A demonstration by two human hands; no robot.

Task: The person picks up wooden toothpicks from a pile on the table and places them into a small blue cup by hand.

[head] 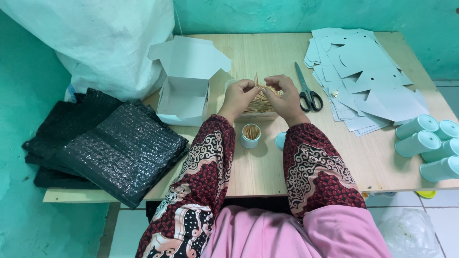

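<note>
– Teal pot (251, 134) nearest on the bench (267, 177), packed with upright sticks; round cap (280, 140) just beside, off.
– And beyond that?
– Left hand (237, 98) and right hand (285, 98), fingertips of both pinched together on a loose sheaf of toothpicks (262, 101), over what looks like a low tray (248, 116) of more. One stick poking up.
– Step in hand?
– Squaring up a bundle, most likely. Calls next for a firm, even pinch: ends level, nothing splayed.
– Farther back?
– Scissors (308, 93) just right of the hands, open white carton (184, 91) to the left, cut card sheets (368, 76) far right.
</note>
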